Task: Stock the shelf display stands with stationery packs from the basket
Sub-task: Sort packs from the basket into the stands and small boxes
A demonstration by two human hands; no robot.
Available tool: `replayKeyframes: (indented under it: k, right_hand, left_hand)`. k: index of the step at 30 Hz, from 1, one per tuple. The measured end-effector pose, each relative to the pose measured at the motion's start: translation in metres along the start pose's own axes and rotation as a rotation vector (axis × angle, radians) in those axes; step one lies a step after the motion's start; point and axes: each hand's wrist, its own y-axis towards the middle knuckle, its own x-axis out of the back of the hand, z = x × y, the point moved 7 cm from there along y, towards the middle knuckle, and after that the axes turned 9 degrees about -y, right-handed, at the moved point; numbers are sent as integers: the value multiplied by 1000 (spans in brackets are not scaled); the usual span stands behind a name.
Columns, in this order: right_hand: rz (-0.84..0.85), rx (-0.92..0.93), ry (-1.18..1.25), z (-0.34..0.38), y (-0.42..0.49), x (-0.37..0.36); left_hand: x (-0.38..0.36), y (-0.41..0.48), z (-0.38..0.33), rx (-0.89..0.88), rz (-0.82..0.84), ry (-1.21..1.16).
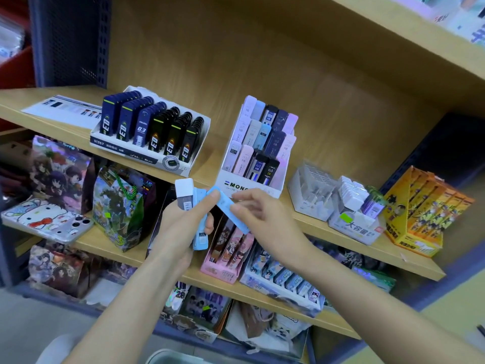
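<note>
Right hand (262,219): thumb and forefinger pinch 1 blue pack (228,208), held aslant just below the MONO stand (236,183).
Left hand (178,227): curled round a fan of spare packs (184,193), 1 white-capped and at least 1 more blue, below and left of the stand.

Step in hand (judged): drawing 1 pack off the bundle to seat it in the stand.
- Keep the left grip firm so that the spares do not slip.
- Turn the pack upright, label forward.
- Match it to the pale-blue column near the stand's middle.
- Lower it straight into its slot. The stand looks like light card, so a sideways push may shift it or tip its neighbours.

Containers, placed from the MONO stand:
- MONO stand, on the shelf (341,143): 3 stepped tiers of slim packs in lilac, white, pale blue, navy and black. Free slots cannot be made out.
- Dark tray (126,148), left: 6 columns, 3 navy and 3 black, full.
- Clear rack (309,195), right: contents too pale to tell.
- White box (354,227), further right: white packs, with some violet ones at its far side.
- Yellow box (409,232), furthest right: yellow printed packs.
- Grey rim (168,358), far below: possibly the basket, contents hidden.
</note>
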Motion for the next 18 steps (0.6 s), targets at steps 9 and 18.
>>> replayKeyframes:
  k: [9, 18]
  right_hand:
    - [22, -64, 153, -6, -6, 28]
    - [-587, 158, 116, 21, 46, 127]
  left_hand:
    - [-11, -13, 14, 106, 41, 105]
    - [-7, -4, 23, 227, -14, -138]
